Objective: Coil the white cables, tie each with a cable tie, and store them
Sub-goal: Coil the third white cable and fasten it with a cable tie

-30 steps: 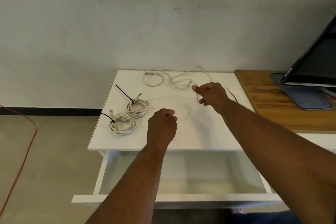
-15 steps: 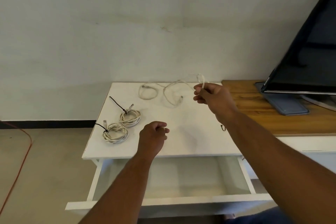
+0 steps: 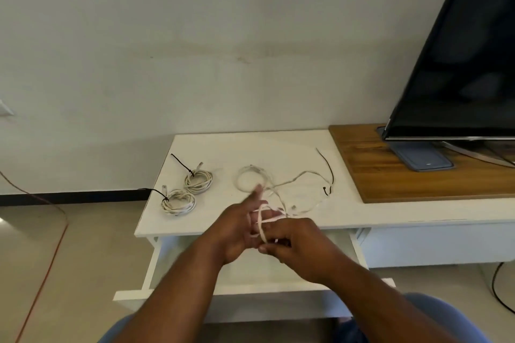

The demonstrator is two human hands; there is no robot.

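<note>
Loops of white cable [image 3: 289, 181] ring your left hand [image 3: 237, 234], fingers straight; your right hand [image 3: 298, 248] pinches it. Any slack lets them slip off.

Wall [image 3: 195, 36]: plain off-white, faintly stained, with a dull horizontal band at mid height. Black skirting [image 3: 69, 196] runs along its foot. Floor [image 3: 55, 231]: pale beige, slightly glossy. Orange cord [image 3: 52, 259] trails across it at left; black wire [image 3: 493, 287] at far right. White table [image 3: 376, 211] stands against the wall, drawer [image 3: 278, 303] pulled out. Wooden board [image 3: 390, 175] lies on the table's right part and carries a dark screen [image 3: 459, 64] on a grey-blue base [image 3: 423, 160]. Light soft and even.
</note>
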